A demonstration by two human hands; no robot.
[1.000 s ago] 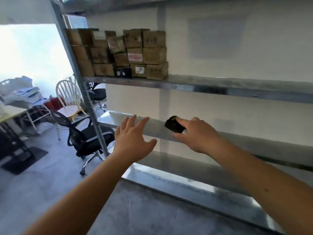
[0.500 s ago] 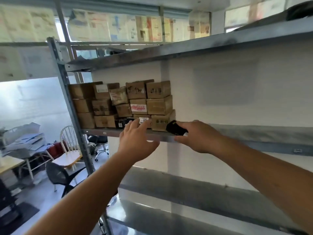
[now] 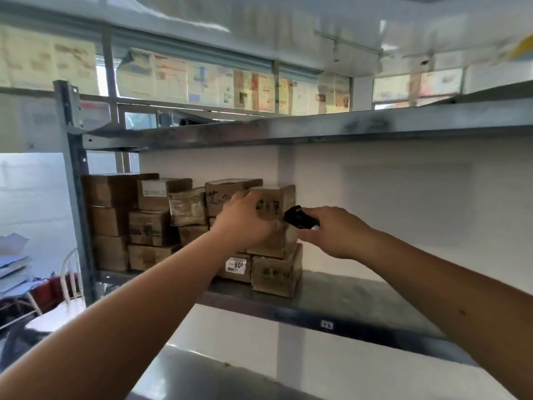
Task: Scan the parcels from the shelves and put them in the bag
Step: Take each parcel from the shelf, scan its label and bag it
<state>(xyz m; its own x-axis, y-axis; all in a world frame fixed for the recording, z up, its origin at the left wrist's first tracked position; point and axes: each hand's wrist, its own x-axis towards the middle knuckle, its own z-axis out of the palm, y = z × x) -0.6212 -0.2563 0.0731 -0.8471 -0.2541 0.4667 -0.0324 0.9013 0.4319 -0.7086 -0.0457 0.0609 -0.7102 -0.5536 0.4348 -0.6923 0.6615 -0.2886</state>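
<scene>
Both bare forearms reach up and forward from the bottom corners of the frame, converging near the centre. The left hand [image 3: 245, 223] sits just left of centre, back toward the camera, fingers spread and curled around the front of something at its fingertips, the thumb low on the right side. The right hand [image 3: 334, 232], just right of centre, is knuckles-up, its fingers and thumb closed around a small dark item at its upper left.

Two bare forearms, no sleeves, bare grips
</scene>
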